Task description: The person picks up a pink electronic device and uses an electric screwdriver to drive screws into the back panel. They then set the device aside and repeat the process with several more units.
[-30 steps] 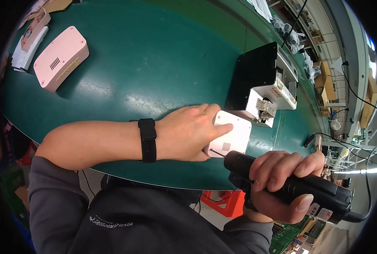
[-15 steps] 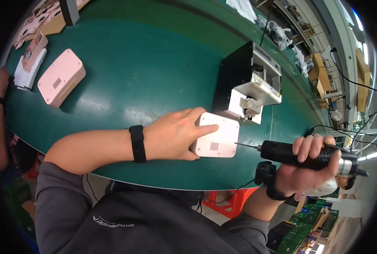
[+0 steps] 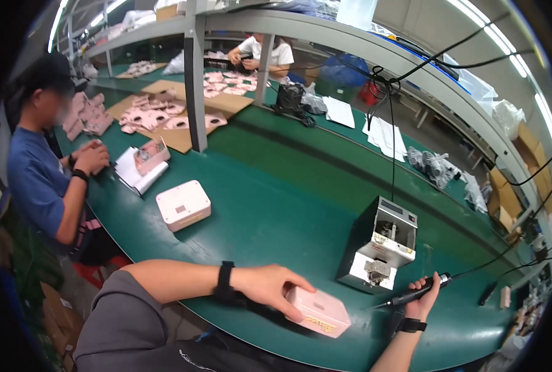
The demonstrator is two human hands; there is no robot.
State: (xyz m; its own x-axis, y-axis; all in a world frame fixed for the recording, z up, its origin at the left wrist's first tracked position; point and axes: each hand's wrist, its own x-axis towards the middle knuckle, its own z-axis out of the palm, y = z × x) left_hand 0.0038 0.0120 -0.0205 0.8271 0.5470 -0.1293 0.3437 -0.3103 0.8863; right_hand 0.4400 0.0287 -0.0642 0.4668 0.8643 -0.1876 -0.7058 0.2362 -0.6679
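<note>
A pale pink plastic box (image 3: 321,306) with a small vent grille on its upper face is near the table's front edge. Its side with yellowish lettering faces me, and one edge looks slightly raised. My left hand (image 3: 270,287) grips its left end between thumb and fingers. To its right my right hand (image 3: 422,302) is wrapped round a black electric screwdriver (image 3: 410,297), whose thin bit points left toward the box without touching it. Behind the screwdriver stands a black and silver screw feeder (image 3: 378,248). A second pink box (image 3: 184,206), grille up, lies farther left.
Beyond it are an open pink shell (image 3: 151,155) and white sheets. A co-worker in a blue shirt (image 3: 37,180) sits at the left. A grey post (image 3: 195,87) rises from the green table (image 3: 270,217); pink parts lie on cardboard (image 3: 180,139). A cable hangs above the feeder.
The view has tilted up, bringing the far table and people into sight. My left hand has turned the box so its side shows. The screwdriver's tip has moved away from it.
</note>
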